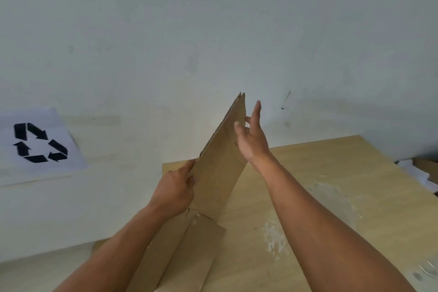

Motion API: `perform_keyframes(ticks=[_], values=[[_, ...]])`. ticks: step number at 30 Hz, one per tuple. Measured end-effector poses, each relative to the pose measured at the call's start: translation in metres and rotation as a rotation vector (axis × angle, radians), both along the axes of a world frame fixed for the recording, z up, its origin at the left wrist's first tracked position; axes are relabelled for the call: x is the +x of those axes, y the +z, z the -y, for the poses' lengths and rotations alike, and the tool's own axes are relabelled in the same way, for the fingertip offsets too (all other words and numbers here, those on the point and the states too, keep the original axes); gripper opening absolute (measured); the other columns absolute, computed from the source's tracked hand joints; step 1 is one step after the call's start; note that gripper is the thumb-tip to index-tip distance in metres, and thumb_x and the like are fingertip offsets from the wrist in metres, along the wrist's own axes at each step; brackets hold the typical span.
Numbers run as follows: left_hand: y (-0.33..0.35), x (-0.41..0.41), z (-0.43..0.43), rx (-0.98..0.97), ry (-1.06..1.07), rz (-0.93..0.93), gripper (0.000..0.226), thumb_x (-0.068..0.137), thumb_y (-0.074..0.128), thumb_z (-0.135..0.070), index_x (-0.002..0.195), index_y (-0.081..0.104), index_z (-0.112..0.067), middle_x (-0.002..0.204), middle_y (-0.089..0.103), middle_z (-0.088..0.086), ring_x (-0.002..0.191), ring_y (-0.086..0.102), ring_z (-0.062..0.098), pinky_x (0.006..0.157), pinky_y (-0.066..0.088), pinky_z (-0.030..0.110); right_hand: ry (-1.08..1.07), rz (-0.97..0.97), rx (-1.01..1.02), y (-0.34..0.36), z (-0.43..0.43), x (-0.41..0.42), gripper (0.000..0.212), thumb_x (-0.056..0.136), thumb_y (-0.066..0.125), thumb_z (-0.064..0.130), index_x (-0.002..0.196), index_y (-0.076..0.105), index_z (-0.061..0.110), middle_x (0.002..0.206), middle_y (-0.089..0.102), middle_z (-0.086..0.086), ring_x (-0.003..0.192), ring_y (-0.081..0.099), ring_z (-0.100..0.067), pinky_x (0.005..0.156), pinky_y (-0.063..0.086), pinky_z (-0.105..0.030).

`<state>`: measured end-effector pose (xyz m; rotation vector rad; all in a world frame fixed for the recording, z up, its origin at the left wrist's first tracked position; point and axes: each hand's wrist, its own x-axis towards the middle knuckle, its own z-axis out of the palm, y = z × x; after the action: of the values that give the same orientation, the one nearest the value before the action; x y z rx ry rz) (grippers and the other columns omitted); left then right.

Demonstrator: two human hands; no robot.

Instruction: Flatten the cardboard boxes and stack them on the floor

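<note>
Left hand (174, 188) fingers clamp the flattened box (219, 161) edge; right hand (252, 136) fingers spread, touching it.

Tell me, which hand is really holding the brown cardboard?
The left hand grips the lower edge of the flattened brown cardboard box. The right hand is open, fingers spread, only beside the upper edge.

Looks like a plain utility or sorting room, not a home: bare pale wall (213, 31) all round, a light wooden table (331, 185) with white smears on top, and 1 white sheet printed with a black recycling symbol (40, 142) on the pale floor at far left
</note>
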<state>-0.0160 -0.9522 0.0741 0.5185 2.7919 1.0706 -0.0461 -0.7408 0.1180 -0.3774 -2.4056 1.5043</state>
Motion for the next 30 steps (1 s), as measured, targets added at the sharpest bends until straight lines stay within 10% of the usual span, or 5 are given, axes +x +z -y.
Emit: perform_keyframes(ticks=[5,15,20,30], values=[[0.026,-0.005,-0.003,0.132,-0.187,0.031,0.036,0.1,0.05,-0.021,0.129,0.053,-0.042,0.091,0.072,-0.015,0.081,0.066,-0.001,0.076,0.053,0.026,-0.366,0.259,-0.326,-0.054,-0.049,0.028,0.051,0.1,0.031,0.041,0.145,0.041,0.019,0.148,0.045,-0.007,0.123,0.048,-0.029,0.103,0.041,-0.043],[0.038,-0.008,-0.038,0.706,-0.253,0.396,0.033,0.098,0.058,-0.014,0.13,0.06,-0.021,0.116,0.073,0.001,0.104,0.071,0.021,0.085,0.059,0.037,-0.388,0.251,-1.241,-0.129,-0.118,0.106,0.079,0.093,0.02,0.071,0.134,0.054,0.013,0.132,0.062,-0.012,0.125,0.054,-0.031,0.11,0.038,-0.049],[-0.008,-0.012,-0.05,0.808,-0.046,0.48,0.03,0.095,0.06,-0.012,0.124,0.062,-0.019,0.11,0.075,0.004,0.099,0.072,0.024,0.075,0.061,0.031,-0.234,0.385,-1.238,-0.137,-0.143,0.117,0.089,0.088,0.024,0.078,0.128,0.059,0.008,0.125,0.066,-0.019,0.119,0.06,-0.037,0.108,0.04,-0.053],[-0.113,-0.006,-0.076,0.51,0.43,0.463,0.016,0.098,0.059,-0.024,0.101,0.06,-0.039,0.099,0.072,-0.009,0.089,0.07,0.016,0.065,0.051,0.026,-0.106,0.604,-0.941,-0.173,-0.167,0.085,0.043,0.097,0.047,0.044,0.12,0.068,0.014,0.115,0.072,-0.011,0.108,0.067,-0.03,0.096,0.052,-0.048]])
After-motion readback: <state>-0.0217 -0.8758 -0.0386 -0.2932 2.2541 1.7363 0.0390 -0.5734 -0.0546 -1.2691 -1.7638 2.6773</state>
